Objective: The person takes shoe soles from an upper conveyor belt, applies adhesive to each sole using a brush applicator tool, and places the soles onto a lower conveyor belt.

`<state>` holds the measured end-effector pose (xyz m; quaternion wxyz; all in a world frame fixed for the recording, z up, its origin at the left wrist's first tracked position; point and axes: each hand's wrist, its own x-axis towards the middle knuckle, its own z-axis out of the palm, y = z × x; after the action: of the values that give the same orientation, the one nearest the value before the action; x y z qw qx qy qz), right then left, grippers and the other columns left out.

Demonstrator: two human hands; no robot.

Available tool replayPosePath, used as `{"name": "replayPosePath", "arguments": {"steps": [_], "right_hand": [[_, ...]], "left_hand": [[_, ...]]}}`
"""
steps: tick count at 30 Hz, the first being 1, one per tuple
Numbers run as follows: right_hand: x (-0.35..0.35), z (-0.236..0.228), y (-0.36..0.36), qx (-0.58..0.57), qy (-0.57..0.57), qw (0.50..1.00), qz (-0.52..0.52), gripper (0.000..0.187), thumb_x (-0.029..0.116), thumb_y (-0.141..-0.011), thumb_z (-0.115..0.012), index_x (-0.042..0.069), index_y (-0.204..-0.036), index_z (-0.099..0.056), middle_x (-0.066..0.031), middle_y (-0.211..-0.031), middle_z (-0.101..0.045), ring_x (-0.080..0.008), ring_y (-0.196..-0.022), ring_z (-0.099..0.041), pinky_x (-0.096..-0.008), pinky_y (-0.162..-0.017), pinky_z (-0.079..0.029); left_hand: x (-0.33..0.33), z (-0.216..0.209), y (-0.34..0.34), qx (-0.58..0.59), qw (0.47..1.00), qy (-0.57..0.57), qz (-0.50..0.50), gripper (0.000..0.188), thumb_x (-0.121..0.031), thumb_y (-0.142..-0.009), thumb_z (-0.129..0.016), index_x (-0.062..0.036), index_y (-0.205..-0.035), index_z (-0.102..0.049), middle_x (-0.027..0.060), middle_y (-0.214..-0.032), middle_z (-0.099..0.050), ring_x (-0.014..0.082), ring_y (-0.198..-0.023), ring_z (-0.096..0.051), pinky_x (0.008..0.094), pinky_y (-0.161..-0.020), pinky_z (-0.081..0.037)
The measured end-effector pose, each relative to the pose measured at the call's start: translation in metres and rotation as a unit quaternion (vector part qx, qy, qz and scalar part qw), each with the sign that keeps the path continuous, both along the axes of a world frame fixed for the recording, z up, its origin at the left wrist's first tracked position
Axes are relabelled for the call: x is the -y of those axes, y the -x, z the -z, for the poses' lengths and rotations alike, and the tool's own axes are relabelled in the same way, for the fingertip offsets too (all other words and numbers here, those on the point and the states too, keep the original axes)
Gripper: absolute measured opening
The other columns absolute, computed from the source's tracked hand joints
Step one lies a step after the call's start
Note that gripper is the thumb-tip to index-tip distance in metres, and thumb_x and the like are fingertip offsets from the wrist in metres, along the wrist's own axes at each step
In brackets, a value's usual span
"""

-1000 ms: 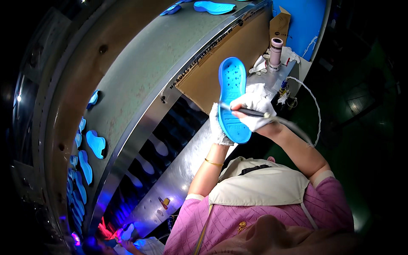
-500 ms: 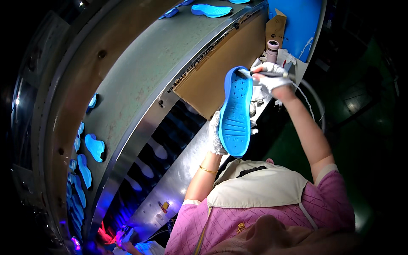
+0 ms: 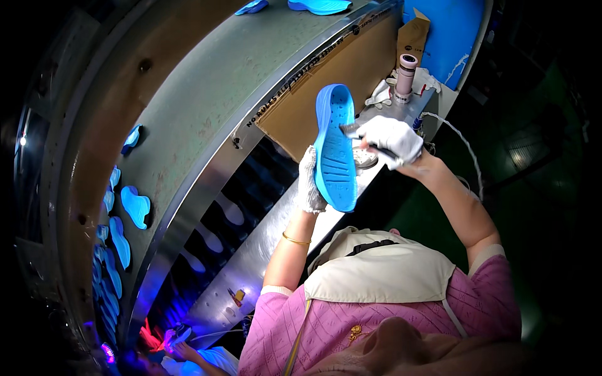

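My left hand point(image 3: 309, 183), in a white glove, holds a blue shoe sole point(image 3: 335, 150) upright in front of me, its grooved face toward the camera. My right hand point(image 3: 392, 138), also gloved in white, grips a small dark brush point(image 3: 355, 130) whose tip touches the sole's right edge near the heel end. Both hands are raised above the metal ledge point(image 3: 263, 250) of a conveyor machine.
A brown cardboard sheet point(image 3: 326, 88) leans against the machine behind the sole. A round tin point(image 3: 365, 159) and a pink cylindrical container point(image 3: 406, 76) stand on the ledge with white rags. More blue soles point(image 3: 135, 207) ride the belt at left. Another person's hand point(image 3: 182, 351) shows at the bottom.
The sole has turned from tilted to upright and its grooved face now shows. My right hand moved from the sole's middle up to its top, then down to its right edge.
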<state>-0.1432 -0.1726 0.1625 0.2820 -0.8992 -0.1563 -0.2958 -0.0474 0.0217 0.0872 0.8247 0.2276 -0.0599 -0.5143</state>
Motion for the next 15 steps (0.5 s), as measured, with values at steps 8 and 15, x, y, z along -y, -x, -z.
{"name": "replayPosePath", "arguments": {"steps": [8,15], "right_hand": [[-0.029,-0.004,0.013,-0.131,-0.171,0.974,-0.075,0.011,0.003,-0.073,-0.073,0.005,-0.082,-0.065,-0.0125,-0.085,-0.066,-0.0296,-0.079,-0.065,-0.0356,-0.069,-0.053],[-0.009,-0.041,0.046,-0.106,-0.004,0.994,-0.039,0.016,0.002,-0.068,-0.075,0.008,-0.079,-0.065,-0.0104,-0.090,-0.067,-0.0269,-0.081,-0.065,-0.0327,-0.070,-0.051]], "left_hand": [[0.005,0.000,-0.016,0.048,0.994,-0.059,-0.084,0.073,-0.058,-0.089,-0.045,0.0014,-0.131,-0.046,0.0222,-0.115,-0.060,0.0329,-0.100,-0.063,0.0434,-0.086,-0.054],[0.014,-0.045,-0.046,0.114,0.990,0.056,-0.063,0.071,-0.059,-0.091,-0.040,0.0008,-0.129,-0.047,0.0221,-0.110,-0.062,0.0345,-0.094,-0.064,0.0459,-0.085,-0.054]]}}
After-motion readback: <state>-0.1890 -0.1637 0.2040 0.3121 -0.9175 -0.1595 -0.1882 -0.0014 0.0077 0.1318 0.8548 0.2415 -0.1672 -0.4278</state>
